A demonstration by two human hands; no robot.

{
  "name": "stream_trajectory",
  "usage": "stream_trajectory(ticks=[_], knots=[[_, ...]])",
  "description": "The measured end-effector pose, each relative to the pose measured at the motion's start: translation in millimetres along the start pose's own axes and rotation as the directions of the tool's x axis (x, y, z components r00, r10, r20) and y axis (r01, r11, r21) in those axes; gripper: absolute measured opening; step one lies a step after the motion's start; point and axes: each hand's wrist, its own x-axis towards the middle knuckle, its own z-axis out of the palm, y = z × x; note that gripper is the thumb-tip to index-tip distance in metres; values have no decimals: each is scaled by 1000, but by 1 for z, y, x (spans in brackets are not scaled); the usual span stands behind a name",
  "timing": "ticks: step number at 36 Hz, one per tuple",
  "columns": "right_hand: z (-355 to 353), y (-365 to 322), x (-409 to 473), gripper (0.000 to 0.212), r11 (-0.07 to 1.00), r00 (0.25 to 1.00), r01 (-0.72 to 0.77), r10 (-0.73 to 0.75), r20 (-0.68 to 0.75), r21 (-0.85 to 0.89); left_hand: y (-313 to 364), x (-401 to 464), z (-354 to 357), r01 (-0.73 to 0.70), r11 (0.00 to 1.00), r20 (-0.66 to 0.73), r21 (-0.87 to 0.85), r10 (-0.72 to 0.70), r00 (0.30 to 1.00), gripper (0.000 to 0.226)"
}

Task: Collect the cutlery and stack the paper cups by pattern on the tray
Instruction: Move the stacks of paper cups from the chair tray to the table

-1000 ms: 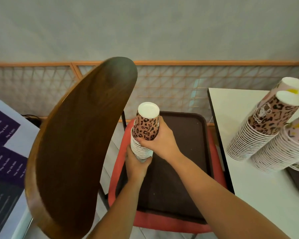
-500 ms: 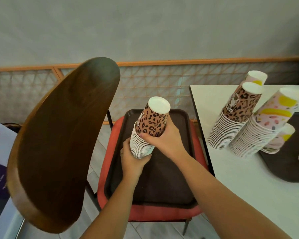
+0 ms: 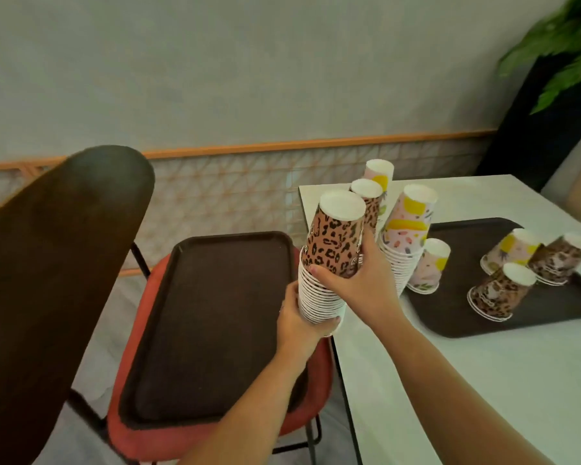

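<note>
I hold a tall upside-down stack of leopard-print paper cups (image 3: pixel 332 250) in the air, over the gap between the chair and the white table (image 3: pixel 450 380). My left hand (image 3: pixel 299 322) grips its lower rims; my right hand (image 3: pixel 359 280) wraps the top cup. Behind it on the table stand another leopard stack (image 3: pixel 368 203) and pink-and-yellow patterned stacks (image 3: pixel 406 229). A dark tray (image 3: pixel 550 307) on the table carries short stacks of both patterns (image 3: pixel 497 290). No cutlery is visible.
An empty dark tray (image 3: pixel 208 327) lies on the red seat of a chair (image 3: pixel 138 434), whose dark wooden backrest (image 3: pixel 47 280) rises at the left. A lattice-panelled wall runs behind. A green plant (image 3: pixel 564 45) stands at the far right corner.
Both hands have lifted the leopard stack off the chair's tray and carried it right, toward the table. My view has swung right, showing the table's tray and the plant.
</note>
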Motion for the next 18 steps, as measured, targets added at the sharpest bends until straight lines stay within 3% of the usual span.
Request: stream_trajectory(ticks=[9,18], knots=[[-47,45,5,76,997,998,-45,47,31,-59,-9,-1,64,22,1000,24,2,-22,999,76],[-59,75,8,88,999,994,-39,39,100,-2,-29,8,94,46,997,-113,64,-38,993,77]])
